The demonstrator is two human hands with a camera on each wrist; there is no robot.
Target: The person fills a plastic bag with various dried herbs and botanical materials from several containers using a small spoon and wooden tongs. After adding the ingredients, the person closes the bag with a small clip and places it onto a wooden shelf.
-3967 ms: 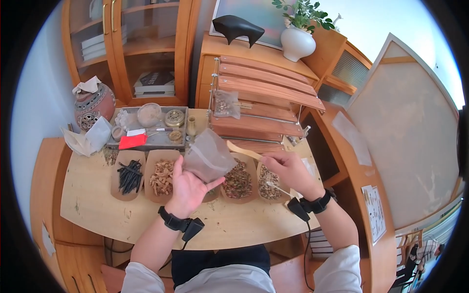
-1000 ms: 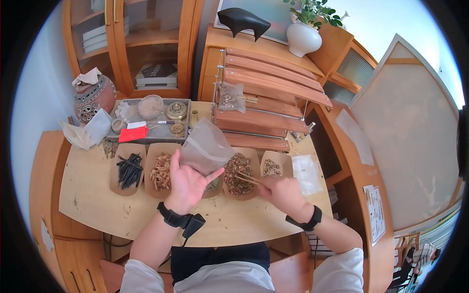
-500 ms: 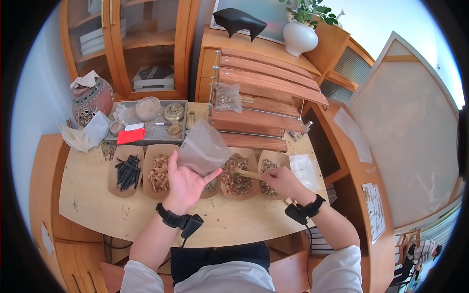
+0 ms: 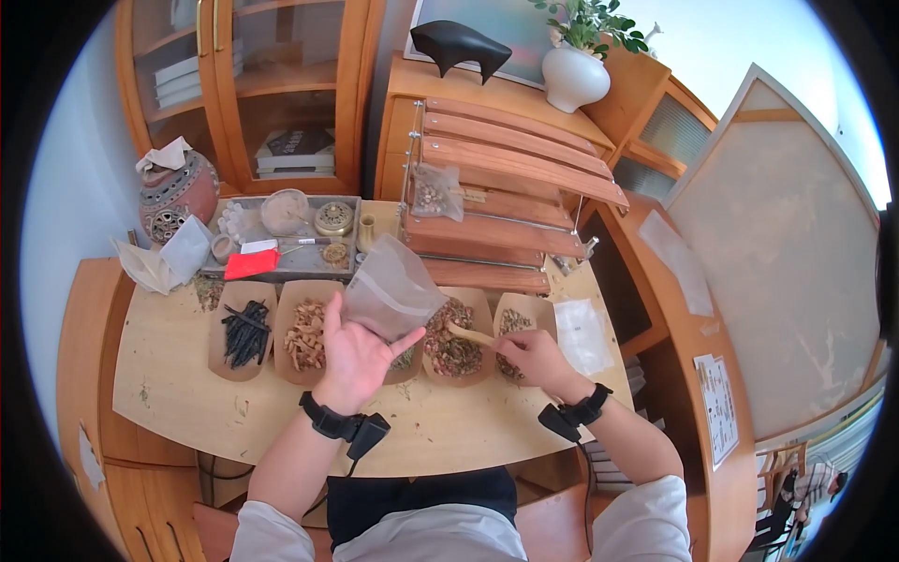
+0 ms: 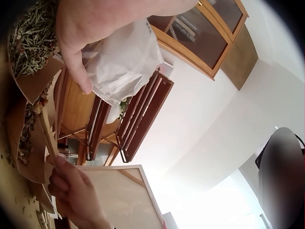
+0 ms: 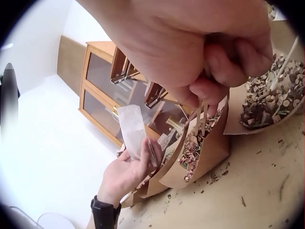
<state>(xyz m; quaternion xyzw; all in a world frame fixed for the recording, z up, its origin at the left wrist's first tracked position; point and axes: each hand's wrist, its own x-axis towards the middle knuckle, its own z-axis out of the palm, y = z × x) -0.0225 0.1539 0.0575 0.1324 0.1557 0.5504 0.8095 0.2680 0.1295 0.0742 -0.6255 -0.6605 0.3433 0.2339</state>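
My left hand (image 4: 361,365), palm up, holds a translucent white pouch (image 4: 393,286) by its lower part; in the head view the middle fingers are hidden by it. The right hand (image 4: 545,363) pinches light wooden tongs (image 4: 476,335), whose two slats show in the right wrist view. Their tips are in the reddish-green dried herb mix (image 4: 456,354) in a brown paper tray (image 4: 476,375). To its right stands a tray of chopped pale-brown herbs (image 6: 274,95) with a thin white stick in it. Green dried leaves (image 5: 33,43) show below the left hand.
Further left are trays of pale wood chips (image 4: 304,335) and dark sticks (image 4: 245,332). Behind stand a grey tray (image 4: 290,273) of small containers and a slatted wooden rack (image 4: 487,229). A flat clear bag (image 4: 582,335) lies on the right.
The right hand has come down from beside the pouch to the reddish herb tray, and the tongs' tips now reach into the mix. The left hand and pouch stay nearly in place.
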